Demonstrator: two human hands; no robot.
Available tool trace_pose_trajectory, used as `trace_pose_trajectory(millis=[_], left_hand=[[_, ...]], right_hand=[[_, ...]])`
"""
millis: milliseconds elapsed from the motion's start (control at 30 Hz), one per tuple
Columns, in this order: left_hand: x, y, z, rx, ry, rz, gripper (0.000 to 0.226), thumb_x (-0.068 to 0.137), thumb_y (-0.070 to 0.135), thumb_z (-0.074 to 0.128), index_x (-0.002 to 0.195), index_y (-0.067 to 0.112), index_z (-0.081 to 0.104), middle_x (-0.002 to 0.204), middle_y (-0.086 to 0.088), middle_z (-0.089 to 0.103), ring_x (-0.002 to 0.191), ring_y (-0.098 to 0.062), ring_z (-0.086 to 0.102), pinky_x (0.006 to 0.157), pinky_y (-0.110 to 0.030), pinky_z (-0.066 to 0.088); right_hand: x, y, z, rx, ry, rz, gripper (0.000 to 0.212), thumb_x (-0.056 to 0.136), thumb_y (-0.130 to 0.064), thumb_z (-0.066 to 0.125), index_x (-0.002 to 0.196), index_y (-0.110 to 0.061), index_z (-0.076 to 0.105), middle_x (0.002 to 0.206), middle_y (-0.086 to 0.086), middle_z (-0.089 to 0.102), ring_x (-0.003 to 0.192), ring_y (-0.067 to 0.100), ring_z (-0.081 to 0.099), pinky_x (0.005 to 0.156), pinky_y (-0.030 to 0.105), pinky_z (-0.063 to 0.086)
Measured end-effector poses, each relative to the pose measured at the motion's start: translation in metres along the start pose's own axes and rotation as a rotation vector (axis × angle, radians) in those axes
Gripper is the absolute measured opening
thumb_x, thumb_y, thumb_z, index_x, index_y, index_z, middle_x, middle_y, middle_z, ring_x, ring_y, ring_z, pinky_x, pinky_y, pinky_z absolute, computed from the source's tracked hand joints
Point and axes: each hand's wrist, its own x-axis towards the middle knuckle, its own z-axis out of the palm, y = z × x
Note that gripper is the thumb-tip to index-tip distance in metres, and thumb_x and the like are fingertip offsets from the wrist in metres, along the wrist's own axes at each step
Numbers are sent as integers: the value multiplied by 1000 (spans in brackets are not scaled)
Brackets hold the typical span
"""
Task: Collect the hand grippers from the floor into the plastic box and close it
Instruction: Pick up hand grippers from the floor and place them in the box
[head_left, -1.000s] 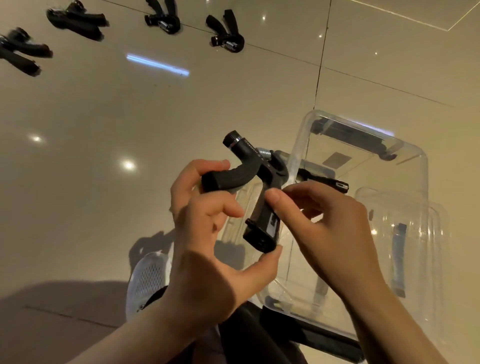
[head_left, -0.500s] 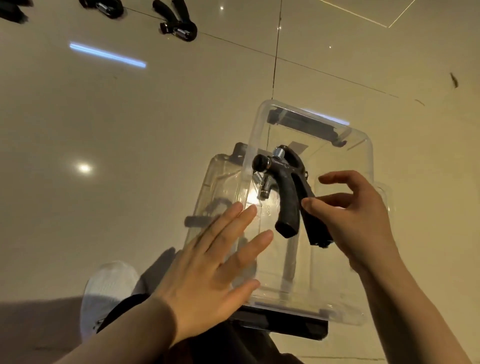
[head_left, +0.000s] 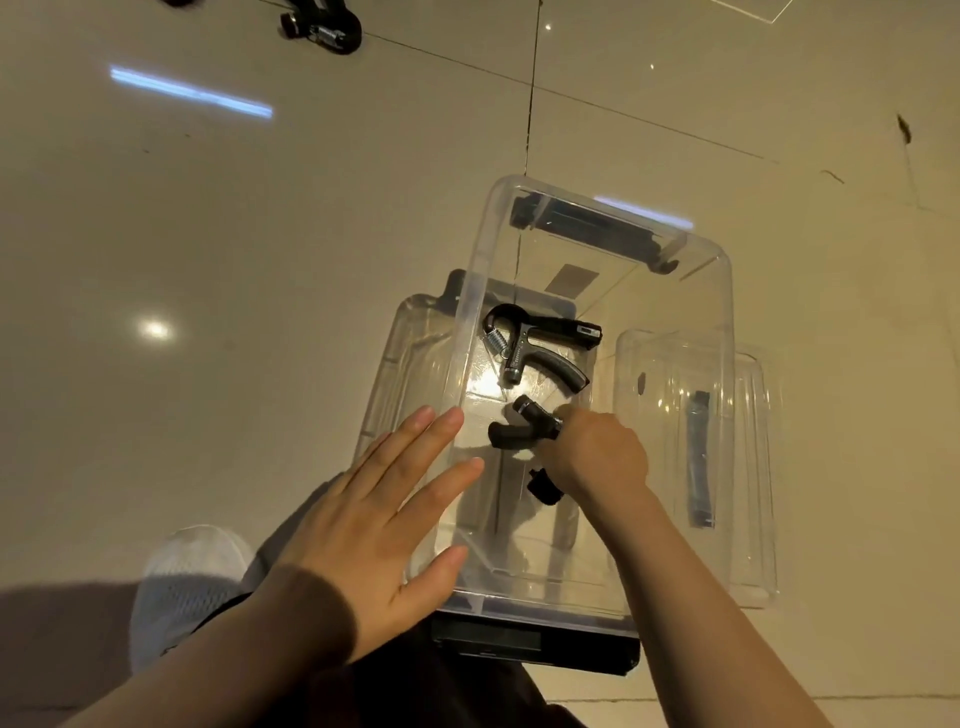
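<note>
A hand gripper (head_left: 522, 432) is sitting in our right hand (head_left: 597, 457), fingers curling around it inside the plastic box (head_left: 719, 322); at nine o'clock we are spreading our left hand (head_left: 374, 514) flat.

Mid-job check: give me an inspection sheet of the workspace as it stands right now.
Surface: glossy tiled floor, light glare.
Job's things: clear box open; one gripper lying inside; second gripper held inside the box; another gripper on the floor at the far edge; lid beside the box.
Clutter: dark specks on tiles.
Hands: left hand open at the box wall; right hand grips the second gripper.
Cables: nothing seen.
Surroundings: white shoe.
</note>
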Motion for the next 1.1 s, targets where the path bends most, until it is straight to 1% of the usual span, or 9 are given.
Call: trace_pose_trajectory(millis=[100,267,433,533,600,700,900,1000,1100], left_hand=[[0,0,2,-15,-7,-3,57,86,45,37,140,25,33,156,0,10,143,-16,8,109,-27,16],[-1,0,5,-37,10,-11,56,84,44,40,137,27,35,157,3,6,143,-16,6,111,-27,17],[-1,0,5,-37,15,-21,56,84,44,41,137,28,35,157,4,6,144,-17,6,104,-39,20],[-1,1,5,-37,17,-20,57,84,45,40,138,29,34,157,5,5,144,-17,4,103,-35,18],[-1,2,6,-31,18,-19,57,84,45,40,138,29,33,157,5,3,144,-16,4,104,-35,17],[-1,2,6,-24,20,-17,56,83,45,40,137,29,34,157,5,4,144,-17,4,105,-41,17],[-2,0,7,-38,27,-13,55,83,45,41,136,30,35,157,5,3,144,-16,4,103,-34,16],[-2,0,8,-71,27,-13,53,83,44,42,134,30,36,157,6,4,144,-17,5,102,-35,19],[-1,-2,9,-70,23,-1,52,82,46,42,132,31,37,157,7,2,143,-14,3,101,-34,20]], right_hand=[[4,-7,15,19,-81,-28,32,90,-26,48,120,-17,48,101,7,60,89,28,60,66,33,42],[14,2,12,79,-101,-87,61,89,-31,54,141,-21,24,112,10,59,94,29,57,69,34,41],[20,9,12,-204,-123,-422,80,77,-41,70,142,-25,25,133,8,43,119,29,44,92,41,45],[20,4,33,-411,-39,-678,88,76,-44,69,146,-26,18,143,7,32,130,28,32,105,46,31],[20,2,44,-467,0,-778,85,80,-38,66,147,-26,15,143,7,32,131,28,30,106,47,25],[24,3,53,-466,40,-777,82,83,-34,65,147,-27,14,135,6,41,123,28,40,103,47,27],[42,2,56,-406,131,-655,92,82,-36,69,150,-28,7,137,3,42,124,27,41,100,45,32],[49,-2,55,-382,169,-641,85,85,-35,65,150,-27,10,142,3,40,128,26,38,100,44,33],[52,-7,50,-309,192,-621,77,89,-46,56,150,-25,14,146,2,37,130,25,35,100,42,31]])
